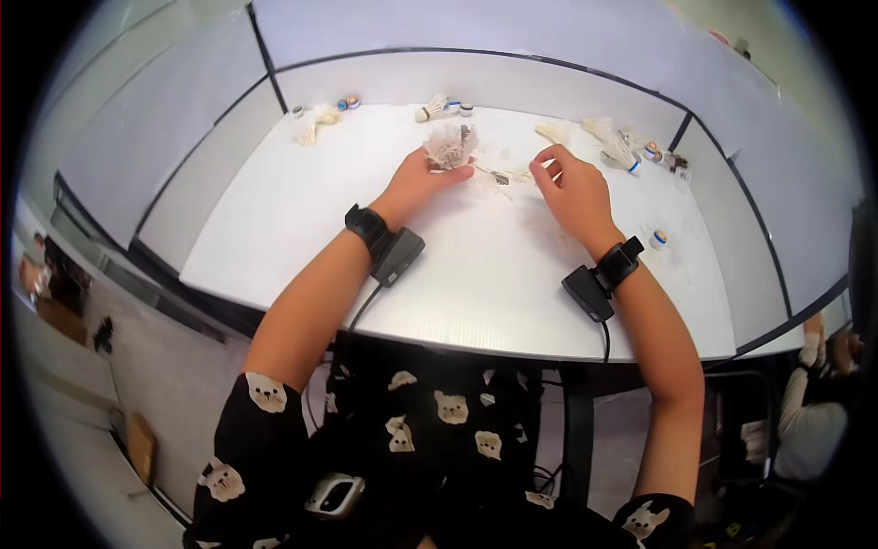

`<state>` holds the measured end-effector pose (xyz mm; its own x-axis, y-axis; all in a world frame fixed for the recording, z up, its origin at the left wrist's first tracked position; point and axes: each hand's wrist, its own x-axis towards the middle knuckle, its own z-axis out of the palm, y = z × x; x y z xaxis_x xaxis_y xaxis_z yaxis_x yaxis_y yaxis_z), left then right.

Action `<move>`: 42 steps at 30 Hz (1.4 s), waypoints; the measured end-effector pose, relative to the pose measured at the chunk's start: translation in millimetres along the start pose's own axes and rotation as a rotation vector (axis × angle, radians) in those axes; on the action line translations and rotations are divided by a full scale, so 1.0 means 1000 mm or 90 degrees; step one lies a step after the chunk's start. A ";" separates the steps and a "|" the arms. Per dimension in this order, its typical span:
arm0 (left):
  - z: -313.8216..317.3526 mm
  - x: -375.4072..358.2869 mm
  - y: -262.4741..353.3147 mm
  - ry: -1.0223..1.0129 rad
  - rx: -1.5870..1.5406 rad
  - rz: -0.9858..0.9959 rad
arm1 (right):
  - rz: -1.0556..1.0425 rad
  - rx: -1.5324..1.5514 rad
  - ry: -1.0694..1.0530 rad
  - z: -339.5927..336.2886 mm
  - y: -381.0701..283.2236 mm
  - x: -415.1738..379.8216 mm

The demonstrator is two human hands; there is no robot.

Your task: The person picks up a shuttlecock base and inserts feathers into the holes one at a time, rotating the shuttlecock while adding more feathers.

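My left hand is closed around a ragged, pale shuttlecock, its feathered end turned up toward the back of the table. To its right is my right hand, thumb and fingers drawn together in a pinch. What these fingertips hold, if anything, is too small to make out. Broken feather bits, some white and one dark, lie on the tabletop between my hands. A pale feather piece rests just beyond the right hand.
On the white table, a shuttlecock lies at the back beside blue-banded cork heads. Feathers are at the back left. More shuttlecocks and corks gather at the right, with a single cork nearer me. Low partitions surround the table.
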<state>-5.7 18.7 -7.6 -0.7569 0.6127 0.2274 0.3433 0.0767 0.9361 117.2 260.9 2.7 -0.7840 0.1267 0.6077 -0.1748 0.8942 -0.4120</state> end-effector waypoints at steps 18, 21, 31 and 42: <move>-0.031 0.041 -0.006 0.005 -0.034 -0.071 | -0.008 -0.044 -0.305 -0.015 -0.002 -0.007; -0.019 0.046 -0.011 0.008 -0.031 -0.100 | -0.047 -0.025 -0.268 -0.009 0.005 -0.014; 0.003 0.067 -0.007 -0.054 0.057 -0.040 | -0.012 0.037 -0.203 -0.010 0.007 -0.017; 0.004 0.055 -0.006 -0.009 -0.118 -0.112 | 0.146 0.026 -0.073 -0.018 -0.005 -0.005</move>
<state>-47.1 55.5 -1.9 -0.7878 0.6135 0.0537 0.0974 0.0381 0.9945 132.5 263.9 13.8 -0.8679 0.2729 0.4150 -0.0064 0.8292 -0.5589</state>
